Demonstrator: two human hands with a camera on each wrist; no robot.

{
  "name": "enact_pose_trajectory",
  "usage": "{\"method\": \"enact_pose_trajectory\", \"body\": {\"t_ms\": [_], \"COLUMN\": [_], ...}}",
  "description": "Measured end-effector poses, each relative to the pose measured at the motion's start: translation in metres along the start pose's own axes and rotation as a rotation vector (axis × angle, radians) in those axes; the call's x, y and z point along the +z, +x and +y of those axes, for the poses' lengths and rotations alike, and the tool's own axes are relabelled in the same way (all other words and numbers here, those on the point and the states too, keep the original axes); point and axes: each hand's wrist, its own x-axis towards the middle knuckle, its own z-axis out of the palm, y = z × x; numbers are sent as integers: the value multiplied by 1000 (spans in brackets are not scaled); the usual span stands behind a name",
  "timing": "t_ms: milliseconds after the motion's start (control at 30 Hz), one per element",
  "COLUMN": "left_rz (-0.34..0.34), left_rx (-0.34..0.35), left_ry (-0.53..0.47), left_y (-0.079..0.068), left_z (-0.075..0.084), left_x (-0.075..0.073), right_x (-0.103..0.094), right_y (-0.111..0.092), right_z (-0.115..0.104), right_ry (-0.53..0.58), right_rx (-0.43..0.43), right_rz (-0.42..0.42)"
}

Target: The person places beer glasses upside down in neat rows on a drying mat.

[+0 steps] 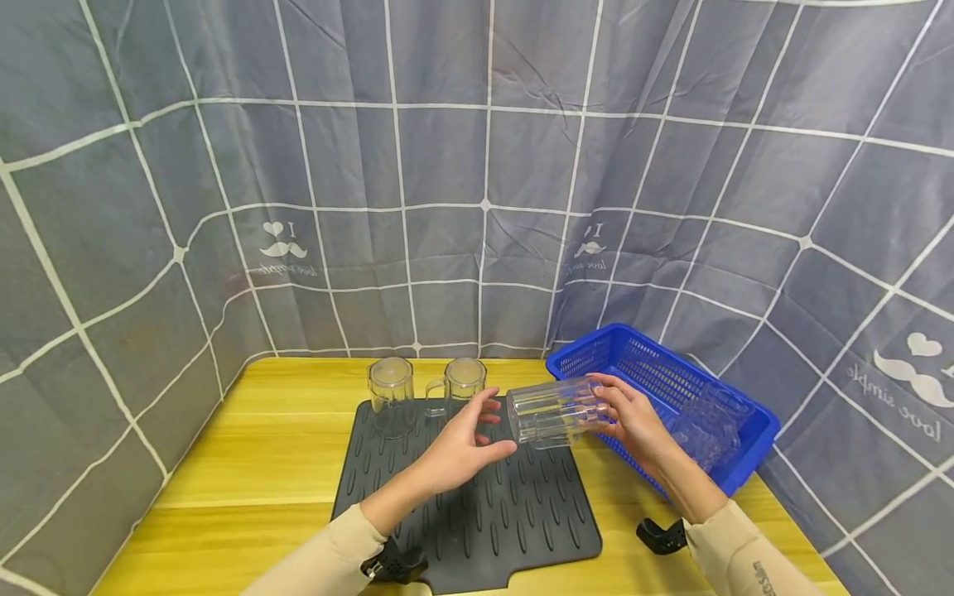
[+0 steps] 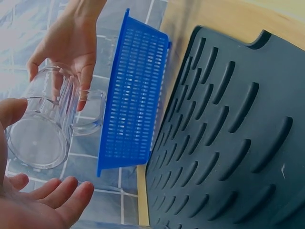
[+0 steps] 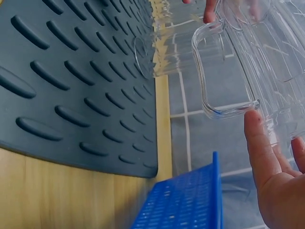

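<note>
A clear glass mug (image 1: pixel 551 410) lies sideways in the air above the right part of the dark ribbed mat (image 1: pixel 514 530). My right hand (image 1: pixel 633 422) grips it near one end with thumb and fingers. In the right wrist view its handle (image 3: pixel 205 71) hangs to the side of the body. My left hand (image 1: pixel 464 455) is spread beside the mug's other end, thumb apart from the fingers. A small gap shows between that hand and the mug's round base (image 2: pixel 39 140) in the left wrist view.
Two clear glass mugs, one (image 1: pixel 391 397) at left and another (image 1: pixel 464 382) beside it, stand at the mat's back edge. A blue perforated basket (image 1: pixel 589 354) at right holds clear glassware (image 1: pixel 708 426). Yellow wooden table (image 1: pixel 246 463); grey checked curtain (image 1: pixel 447 165) behind.
</note>
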Motion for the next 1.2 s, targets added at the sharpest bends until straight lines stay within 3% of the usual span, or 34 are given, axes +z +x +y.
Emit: {"method": "enact_pose_trajectory", "body": {"t_ms": [500, 767, 1200], "left_rz": [39, 68, 84], "left_rx": [6, 27, 38], "left_ry": [-51, -136, -156], "left_y": [8, 12, 20], "left_z": [-3, -2, 2], "left_x": [5, 6, 5], "right_x": [13, 12, 10], "right_y": [-1, 0, 1], "right_z": [10, 12, 21], "right_ry": [121, 160, 158], "right_rx": [36, 17, 71], "right_rz": [-9, -92, -178]}}
